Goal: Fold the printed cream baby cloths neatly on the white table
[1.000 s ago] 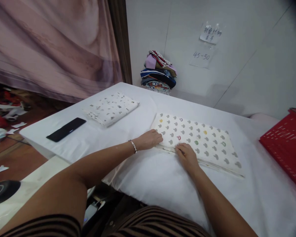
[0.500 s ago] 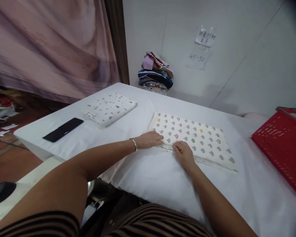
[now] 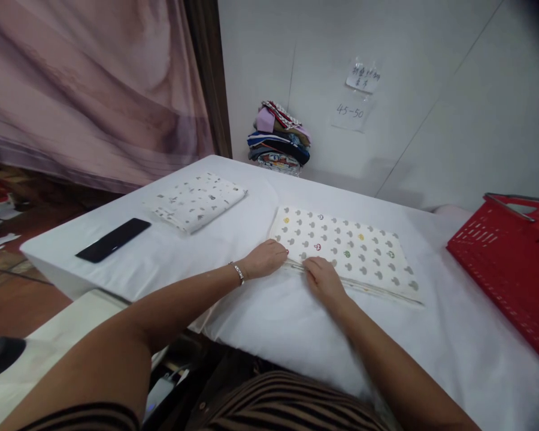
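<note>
A folded white cloth (image 3: 345, 251), printed with grey mushrooms and a few coloured ones, is laid flat on the white-covered table (image 3: 260, 329), just ahead of both hands and stretching away to the right of them. Its near edge, where several layers are seen, is pinched between the thumb and curled fingers of the right hand (image 3: 324, 282). Its near left corner is touched by the left hand (image 3: 266, 258), whose fingers are held close together; whether cloth is gripped there cannot be told. A bracelet (image 3: 239, 274) is worn on the left wrist. Well to the right of the right hand, a red basket (image 3: 512, 269) with slotted walls is placed; its inside is hidden. Beyond the left hand and to its left, a second folded cloth (image 3: 197, 200) is set down, with a black phone (image 3: 113, 239) nearer and farther left. Far ahead of both hands, folded fabrics (image 3: 278, 140) are stacked against the wall.
</note>
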`<state>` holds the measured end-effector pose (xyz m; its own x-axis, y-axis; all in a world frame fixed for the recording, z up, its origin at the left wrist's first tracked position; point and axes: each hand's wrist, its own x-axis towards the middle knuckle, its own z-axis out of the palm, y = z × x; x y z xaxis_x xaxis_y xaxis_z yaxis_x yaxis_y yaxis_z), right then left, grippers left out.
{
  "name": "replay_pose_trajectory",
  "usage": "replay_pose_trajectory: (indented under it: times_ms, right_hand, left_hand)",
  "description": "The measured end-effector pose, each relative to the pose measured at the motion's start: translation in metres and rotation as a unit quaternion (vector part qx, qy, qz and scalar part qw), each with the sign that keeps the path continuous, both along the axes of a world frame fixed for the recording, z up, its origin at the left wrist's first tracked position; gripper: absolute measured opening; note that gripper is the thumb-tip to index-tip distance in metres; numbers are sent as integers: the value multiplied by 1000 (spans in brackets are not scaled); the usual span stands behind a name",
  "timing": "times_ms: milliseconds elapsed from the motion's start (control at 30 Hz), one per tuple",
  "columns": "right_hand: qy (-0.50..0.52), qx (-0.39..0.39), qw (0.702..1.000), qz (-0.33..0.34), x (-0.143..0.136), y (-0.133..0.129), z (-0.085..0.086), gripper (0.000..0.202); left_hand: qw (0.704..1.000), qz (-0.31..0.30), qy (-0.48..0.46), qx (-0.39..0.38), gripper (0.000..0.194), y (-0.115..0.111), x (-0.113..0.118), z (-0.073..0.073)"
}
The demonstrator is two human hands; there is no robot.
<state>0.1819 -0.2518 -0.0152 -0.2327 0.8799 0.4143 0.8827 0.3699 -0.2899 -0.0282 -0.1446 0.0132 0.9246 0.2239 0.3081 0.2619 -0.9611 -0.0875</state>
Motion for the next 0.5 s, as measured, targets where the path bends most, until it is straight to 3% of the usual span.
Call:
replay_pose_trajectory:
  times_ms: [333, 500]
  right_hand:
    - [-55, 10, 998, -18, -13, 12, -8, 20]
    - [-46, 16, 999, 1, -12, 9, -9, 23]
  left_hand:
    - [998, 32, -45, -14, 20, -2, 0, -19]
    - [996, 16, -61, -58, 19, -4, -10, -17]
